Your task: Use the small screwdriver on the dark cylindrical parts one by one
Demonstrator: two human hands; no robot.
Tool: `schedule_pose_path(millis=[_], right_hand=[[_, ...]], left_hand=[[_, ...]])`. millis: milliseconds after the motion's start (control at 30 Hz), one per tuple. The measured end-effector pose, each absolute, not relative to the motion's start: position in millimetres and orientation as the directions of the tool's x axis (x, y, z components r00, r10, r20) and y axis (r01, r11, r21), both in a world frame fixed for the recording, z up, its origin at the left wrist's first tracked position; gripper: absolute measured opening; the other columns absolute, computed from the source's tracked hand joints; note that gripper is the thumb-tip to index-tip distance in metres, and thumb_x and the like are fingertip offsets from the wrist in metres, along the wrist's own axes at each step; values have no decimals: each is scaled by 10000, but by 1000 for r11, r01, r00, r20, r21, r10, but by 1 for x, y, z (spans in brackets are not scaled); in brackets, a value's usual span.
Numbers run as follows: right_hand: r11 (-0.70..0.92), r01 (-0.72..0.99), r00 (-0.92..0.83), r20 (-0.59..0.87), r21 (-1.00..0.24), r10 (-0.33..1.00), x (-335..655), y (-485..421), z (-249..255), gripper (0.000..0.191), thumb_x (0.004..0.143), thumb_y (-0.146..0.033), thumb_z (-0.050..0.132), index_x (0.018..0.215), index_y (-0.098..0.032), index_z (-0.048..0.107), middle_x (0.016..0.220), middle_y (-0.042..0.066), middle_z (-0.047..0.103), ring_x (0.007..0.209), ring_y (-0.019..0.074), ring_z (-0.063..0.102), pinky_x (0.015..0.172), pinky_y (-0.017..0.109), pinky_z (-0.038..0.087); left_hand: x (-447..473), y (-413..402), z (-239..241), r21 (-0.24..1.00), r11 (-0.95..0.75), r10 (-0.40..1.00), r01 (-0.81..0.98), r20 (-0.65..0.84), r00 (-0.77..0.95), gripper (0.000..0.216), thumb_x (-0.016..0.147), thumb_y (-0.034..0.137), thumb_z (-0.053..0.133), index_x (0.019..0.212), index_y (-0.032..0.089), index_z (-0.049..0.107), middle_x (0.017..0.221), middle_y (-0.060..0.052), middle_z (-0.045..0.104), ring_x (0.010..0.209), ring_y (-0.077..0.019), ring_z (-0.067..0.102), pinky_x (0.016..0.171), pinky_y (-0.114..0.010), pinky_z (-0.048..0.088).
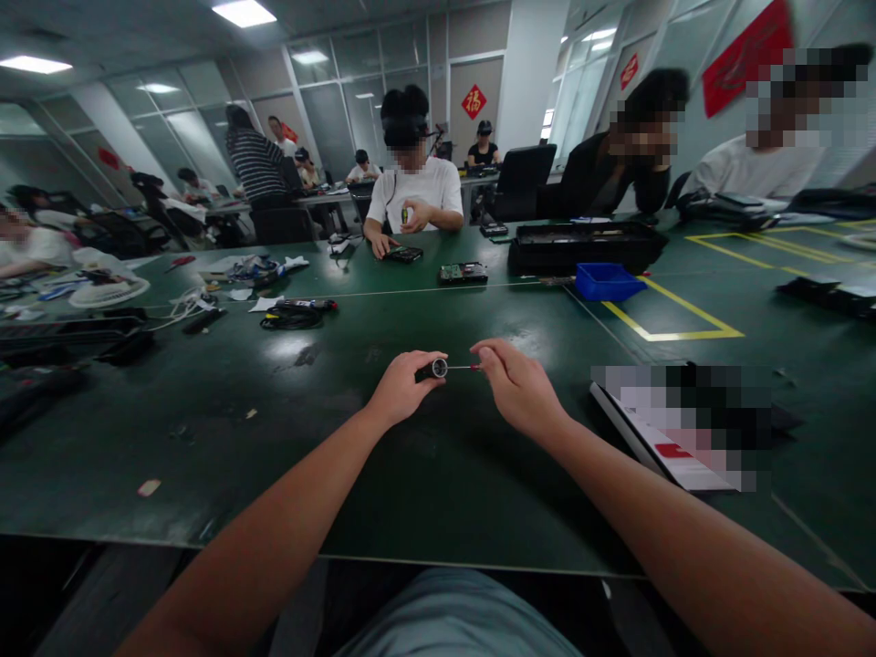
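My left hand (403, 388) is closed around a small dark cylindrical handle with a silver end (439, 368), held just above the green table (424, 474). My right hand (518, 388) pinches a thin metal shaft with a red end (469, 367) that points into the silver end. Both hands are a little apart, joined by the shaft. I cannot tell whether the shaft is seated in the handle.
A flat white and red item (657, 447) lies right of my right hand. Farther back are a blue bin (606, 281), a black tray (585, 246), a circuit board (464, 272), black cables (291, 315) and yellow floor-tape lines. People sit working across the table.
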State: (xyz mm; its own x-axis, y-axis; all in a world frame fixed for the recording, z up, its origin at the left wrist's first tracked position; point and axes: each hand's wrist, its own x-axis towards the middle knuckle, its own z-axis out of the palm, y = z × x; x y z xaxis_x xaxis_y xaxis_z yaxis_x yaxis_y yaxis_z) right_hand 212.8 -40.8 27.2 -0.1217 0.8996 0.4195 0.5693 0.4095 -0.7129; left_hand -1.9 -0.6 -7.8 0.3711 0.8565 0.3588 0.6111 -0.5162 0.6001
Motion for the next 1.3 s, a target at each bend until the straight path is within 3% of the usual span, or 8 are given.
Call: schedule_pose_path(millis=[167,300,467,567,667,1100,1300], right_hand=[[391,362,21,427,-846,904,210,-37,20,201,912,-383,582,1019,-215,605,862,57,718,772,217,664,712,365,504],[346,123,103,359,-930,928,209,-26,9,275,912,-473,589,941,-204,636,830,49,698,780,203,670,778,388,547],[159,-193,150,131,-968,980,211,-12,-4,320,891,-551,575,859,-233,595,753,16,632,679,185,644,733,388,592],[127,-254,226,69,-959,972,211,-10,-5,308,855,-540,636,819,-237,592,722,-4,614,641,162,611,692,347,578],[190,-182,278,135,-965,951,209,-13,-4,284,865,-515,643,862,-232,618,773,-1,652,685,156,621,691,323,547],[282,155,168,307,-947,937,208,-22,4,293,943,-476,542,957,-196,626,823,45,707,753,190,667,742,357,524],[253,472,134,352,-845,926,213,-31,18,434,872,-612,619,722,-206,658,576,1,644,530,155,566,557,291,406]], left_hand=[[-1,-1,-8,623,-511,860,592,370,352,389,876,234,718,1262,260,671,1219,-59,700,1160,-249,613,1054,-428,427],[0,-2,-6,619,-523,852,585,388,351,395,874,225,722,1265,255,671,1247,-62,696,1183,-247,607,1068,-425,421],[1,0,-1,528,-581,813,620,422,402,369,904,247,697,1271,265,668,1264,-62,694,1192,-254,599,1099,-479,377],[-1,2,-2,496,-557,829,666,382,409,369,894,234,710,1260,260,669,1246,-53,703,1169,-248,611,1077,-475,387],[-3,4,-5,484,-552,832,679,374,409,372,896,241,712,1265,254,664,1249,-51,699,1159,-242,614,1043,-450,409],[0,-1,-5,559,-527,850,640,345,399,408,898,261,715,1302,260,655,1233,-48,704,1146,-251,606,1038,-453,430],[0,2,-11,643,-506,862,574,350,368,393,877,206,734,1261,259,674,1234,-47,698,1164,-240,610,1040,-436,447]])
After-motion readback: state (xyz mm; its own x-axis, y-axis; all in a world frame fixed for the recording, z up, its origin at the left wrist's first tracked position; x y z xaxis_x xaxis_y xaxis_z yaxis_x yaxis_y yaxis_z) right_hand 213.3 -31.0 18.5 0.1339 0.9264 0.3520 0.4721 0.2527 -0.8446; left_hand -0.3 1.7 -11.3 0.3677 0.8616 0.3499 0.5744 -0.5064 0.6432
